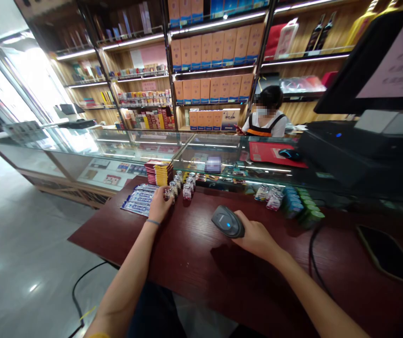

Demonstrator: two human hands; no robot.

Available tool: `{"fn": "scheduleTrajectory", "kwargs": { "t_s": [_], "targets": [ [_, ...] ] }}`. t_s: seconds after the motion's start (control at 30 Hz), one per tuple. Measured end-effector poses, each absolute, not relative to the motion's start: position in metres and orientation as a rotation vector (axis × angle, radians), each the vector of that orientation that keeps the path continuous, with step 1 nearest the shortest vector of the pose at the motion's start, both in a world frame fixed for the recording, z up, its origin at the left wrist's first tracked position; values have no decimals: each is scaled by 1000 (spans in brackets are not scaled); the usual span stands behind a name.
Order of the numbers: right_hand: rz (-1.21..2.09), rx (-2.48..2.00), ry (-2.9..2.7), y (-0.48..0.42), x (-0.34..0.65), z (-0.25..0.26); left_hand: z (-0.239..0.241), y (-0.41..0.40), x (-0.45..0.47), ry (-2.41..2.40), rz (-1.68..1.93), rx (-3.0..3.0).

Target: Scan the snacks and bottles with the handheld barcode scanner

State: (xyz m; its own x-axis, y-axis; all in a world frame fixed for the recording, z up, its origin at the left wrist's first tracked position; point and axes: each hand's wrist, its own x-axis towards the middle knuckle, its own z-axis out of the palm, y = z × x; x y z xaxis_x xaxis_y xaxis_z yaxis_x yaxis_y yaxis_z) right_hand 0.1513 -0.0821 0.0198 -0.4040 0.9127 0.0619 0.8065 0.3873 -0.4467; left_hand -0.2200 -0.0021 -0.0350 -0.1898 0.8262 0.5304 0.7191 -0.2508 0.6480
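Observation:
My right hand is wrapped round the handle of a dark barcode scanner, which it holds above the table; a small blue light glows on its top. At the left, my left hand has its fingers closed on a small jar with a silvery lid, at the near end of a row. Other little jars stand just beyond and to the right of it. Flat blue-and-white packets lie left of that hand. Behind them rises a stack of red and yellow packs.
The dark red table meets a glass display counter. On the right are blue and green tubs, more jars, a phone, a black cable and a monitor. A person is behind the counter.

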Motion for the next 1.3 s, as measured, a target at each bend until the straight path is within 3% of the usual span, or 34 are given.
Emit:
{"fn": "scheduleTrajectory", "kwargs": {
  "t_s": [0.57,0.83,0.93,1.3],
  "targets": [
    [492,-1482,-2345,-80,154,12,-42,0,-221,1827,1492,1951],
    [467,-1603,-2216,-73,164,23,-21,-13,-197,1807,1820,2078],
    [421,-1599,-2064,-64,181,27,-18,-13,-168,1669,1830,2151],
    [516,-1430,-1430,-53,268,52,-51,14,36,1027,1335,2035]
  ]
}}
